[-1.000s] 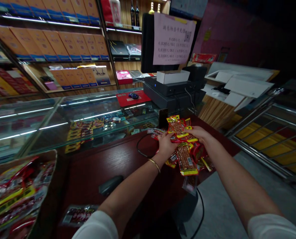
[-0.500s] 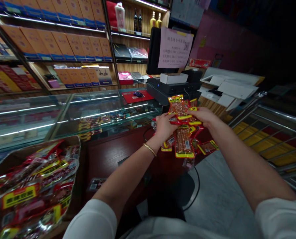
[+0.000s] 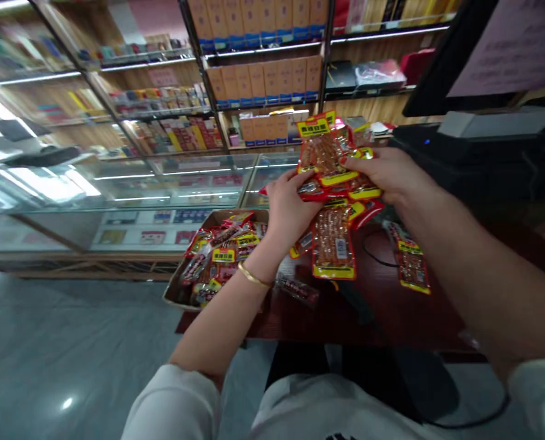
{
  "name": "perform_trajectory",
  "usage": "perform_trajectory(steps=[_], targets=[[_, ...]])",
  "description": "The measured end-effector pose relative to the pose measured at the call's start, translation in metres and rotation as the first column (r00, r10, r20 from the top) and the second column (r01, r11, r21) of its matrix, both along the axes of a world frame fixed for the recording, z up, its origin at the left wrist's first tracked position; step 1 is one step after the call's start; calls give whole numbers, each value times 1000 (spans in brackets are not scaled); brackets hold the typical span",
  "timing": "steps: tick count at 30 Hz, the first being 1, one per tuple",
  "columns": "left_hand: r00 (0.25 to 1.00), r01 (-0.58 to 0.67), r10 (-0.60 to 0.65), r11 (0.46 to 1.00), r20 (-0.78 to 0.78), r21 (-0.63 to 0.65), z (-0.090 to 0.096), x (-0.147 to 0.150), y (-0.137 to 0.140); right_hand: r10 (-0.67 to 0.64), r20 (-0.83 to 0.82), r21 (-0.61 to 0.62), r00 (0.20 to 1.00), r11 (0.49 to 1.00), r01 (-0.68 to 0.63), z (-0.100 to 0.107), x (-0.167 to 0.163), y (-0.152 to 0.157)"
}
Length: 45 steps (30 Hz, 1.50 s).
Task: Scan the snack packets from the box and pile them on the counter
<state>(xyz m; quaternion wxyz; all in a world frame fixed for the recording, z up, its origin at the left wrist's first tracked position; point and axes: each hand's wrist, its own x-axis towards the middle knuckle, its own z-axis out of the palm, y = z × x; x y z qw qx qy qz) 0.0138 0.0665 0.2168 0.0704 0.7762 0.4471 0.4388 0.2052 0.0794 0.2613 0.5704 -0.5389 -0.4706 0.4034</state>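
Between my two hands is a loose bunch of red and yellow snack packets (image 3: 334, 238), held above the dark red table (image 3: 281, 321). My left hand (image 3: 291, 201) grips the bunch from the left side, fingers closed on it. On the other side my right hand (image 3: 387, 171) pinches the upper packets, its thumb lying across the front. One packet hangs down below the hands with its barcode showing. To the left stands a cardboard box (image 3: 174, 293) filled with similar packets. My left forearm passes just in front of the box's right side.
A single snack packet (image 3: 412, 269) lies on the table at the right, near a black cable. A dark wrapped stick (image 3: 297, 288) rests near the box. Behind are a glass counter (image 3: 185, 165) and stocked shelves; a monitor (image 3: 437, 79) stands at upper right.
My view has swung left, so the box now sits nearer the middle. Both hands have carried the bunch of packets off to the left, towards the box.
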Motion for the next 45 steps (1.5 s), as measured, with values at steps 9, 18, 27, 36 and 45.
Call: perform_trajectory(steps=[9,18,27,36,45], targets=[[882,-465,432,864,-187,-195,-75,-195,-28,471,94,-163,877,876,-453,-119,-208,47],[868,-439,335,862,-367,-252,-129,-229,-59,327,585,-130,742,941,-312,-156,-210,37],[778,-574,371,749,-507,-332,-126,-221,-46,137,840,184,526,839,-512,-134,-210,-43],[780,-537,340,795,-526,-281,-67,-259,-20,250,935,24,252,664,-747,-167,-200,-72],[916,-298,127,851,-381,-432,-109,-228,70,295,909,195,295,325,-925,-173,-207,-101]])
